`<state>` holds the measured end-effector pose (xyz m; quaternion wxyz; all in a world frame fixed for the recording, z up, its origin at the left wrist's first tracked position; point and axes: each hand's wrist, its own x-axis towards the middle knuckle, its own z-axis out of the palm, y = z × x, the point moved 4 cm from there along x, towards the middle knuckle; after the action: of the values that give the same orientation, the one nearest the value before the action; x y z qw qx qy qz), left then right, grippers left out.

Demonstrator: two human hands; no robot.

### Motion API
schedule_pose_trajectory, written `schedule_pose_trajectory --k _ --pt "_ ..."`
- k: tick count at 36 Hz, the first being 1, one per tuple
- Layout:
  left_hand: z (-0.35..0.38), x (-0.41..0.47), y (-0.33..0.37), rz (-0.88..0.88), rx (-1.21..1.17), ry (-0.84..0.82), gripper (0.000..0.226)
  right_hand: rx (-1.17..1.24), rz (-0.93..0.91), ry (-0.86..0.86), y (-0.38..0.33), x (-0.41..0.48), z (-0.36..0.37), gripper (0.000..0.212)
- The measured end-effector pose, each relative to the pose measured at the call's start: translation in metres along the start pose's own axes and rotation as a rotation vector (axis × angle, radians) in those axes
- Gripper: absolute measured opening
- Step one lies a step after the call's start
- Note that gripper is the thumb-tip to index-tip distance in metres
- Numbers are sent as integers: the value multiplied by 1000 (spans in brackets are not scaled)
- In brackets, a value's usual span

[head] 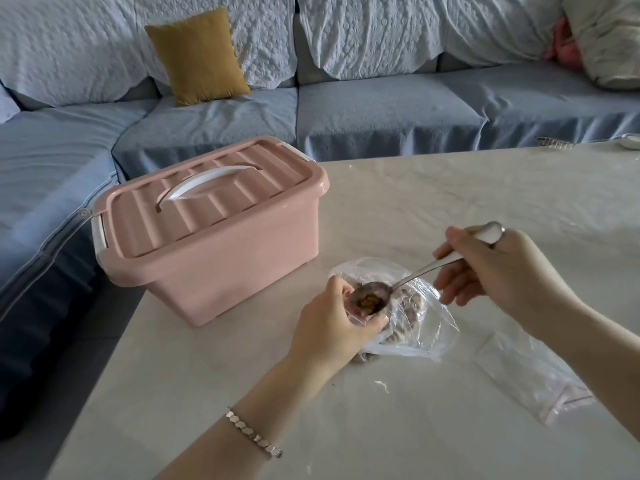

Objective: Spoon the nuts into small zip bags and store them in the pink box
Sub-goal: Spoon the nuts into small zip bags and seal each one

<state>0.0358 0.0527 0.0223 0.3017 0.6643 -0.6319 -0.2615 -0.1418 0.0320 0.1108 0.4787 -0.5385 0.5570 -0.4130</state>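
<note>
A pale table (pixel 450 202) in front of a blue sofa (pixel 381 109), with nuts (pixel 370 301) on a spoon (pixel 426 270).

The right grip (pixel 495 271) pinches the spoon's handle. The spoon's bowl, loaded with brown nuts, sits at the mouth of a small zip bag (pixel 358 316), which the left grip (pixel 332 323) holds in curled fingers. A clear plastic bag (pixel 426 317) of more nuts lies just behind. The pink box (pixel 214 251) stands to the left near the table's edge, lid on. Spare zip bags (pixel 540 379) lie flat on the right.

Nut-filled spoon (pixel 408 277) over zip bag (pixel 360 317); lidded pink box (pixel 221 265) nearby
</note>
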Motion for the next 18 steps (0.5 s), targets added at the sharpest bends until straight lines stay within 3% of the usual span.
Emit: schedule_pose_trajectory --k 8,14,18 --pt "3 -9 -7 -76 -107 -57 41 -568 -424 -143 -29 -35 33 33" --pt "-8 -14 -22 -74 -85 56 42 -349 -461 18 -29 -29 6 28" --pt "-13 -17 -34 -124 -83 83 40 -291 -317 103 13 -8 -5 27"
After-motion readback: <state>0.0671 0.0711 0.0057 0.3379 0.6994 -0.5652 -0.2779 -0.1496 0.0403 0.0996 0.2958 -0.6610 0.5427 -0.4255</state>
